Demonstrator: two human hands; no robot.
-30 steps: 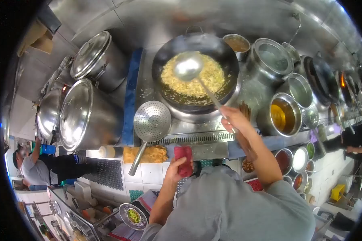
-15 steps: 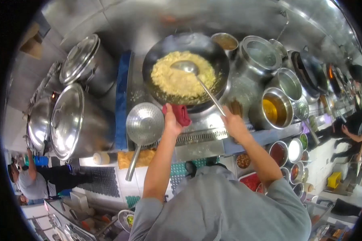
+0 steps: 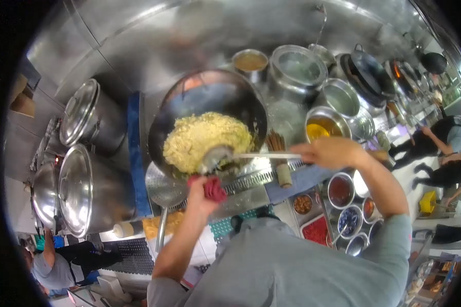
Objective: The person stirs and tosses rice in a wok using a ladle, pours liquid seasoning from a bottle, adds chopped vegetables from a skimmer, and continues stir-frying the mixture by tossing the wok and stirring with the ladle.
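Observation:
A large dark wok (image 3: pixel 248 100) sits on the stove, tilted toward me, with a pale yellow mass of food (image 3: pixel 205 135) heaped inside. My left hand (image 3: pixel 201 199) is closed around a folded red cloth (image 3: pixel 214 189) at the wok's near rim. The rim's exact contact is hidden behind the cloth. In my right hand (image 3: pixel 333 152) is the handle of a metal ladle (image 3: pixel 217 155), held out almost level. Its bowl rests against the near edge of the food. A perforated strainer (image 3: pixel 164 185) lies just left of my left hand, its handle toward me.
Big lidded pots (image 3: pixel 77 192) stand at the left beyond a blue strip (image 3: pixel 137 153). Right of the wok are a pot of yellow oil (image 3: pixel 327 125), other pots and a bamboo brush (image 3: pixel 283 174). Bowls of sauces (image 3: pixel 341 190) sit nearer me. Other people (image 3: pixel 56 266) work at both sides.
The wok has tipped toward me and the food has heaped up. The ladle bowl has come from the food's middle to its near edge, as my right hand swung outward to the right.

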